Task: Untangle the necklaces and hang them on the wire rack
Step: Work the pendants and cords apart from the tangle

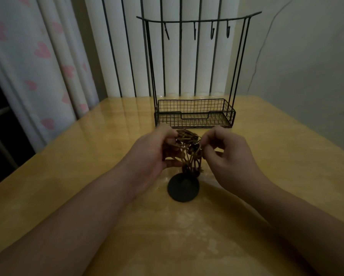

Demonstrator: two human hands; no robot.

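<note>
A tangled clump of brown cord necklaces [187, 146] hangs between my two hands just above the wooden table [87, 176]. My left hand [153, 154] grips the clump's left side with curled fingers. My right hand [224, 154] pinches cords on its right side. A dark round pendant [183, 187] hangs from the tangle and lies on the table below. The black wire rack [195, 114] stands behind, with a basket base and a top bar carrying several bare hooks [212, 32].
A window with dark vertical bars [131, 56] and a white curtain with pink hearts [41, 56] rise behind the table's far edge. A pale wall [306, 56] is on the right. The glossy tabletop extends on both sides of my arms.
</note>
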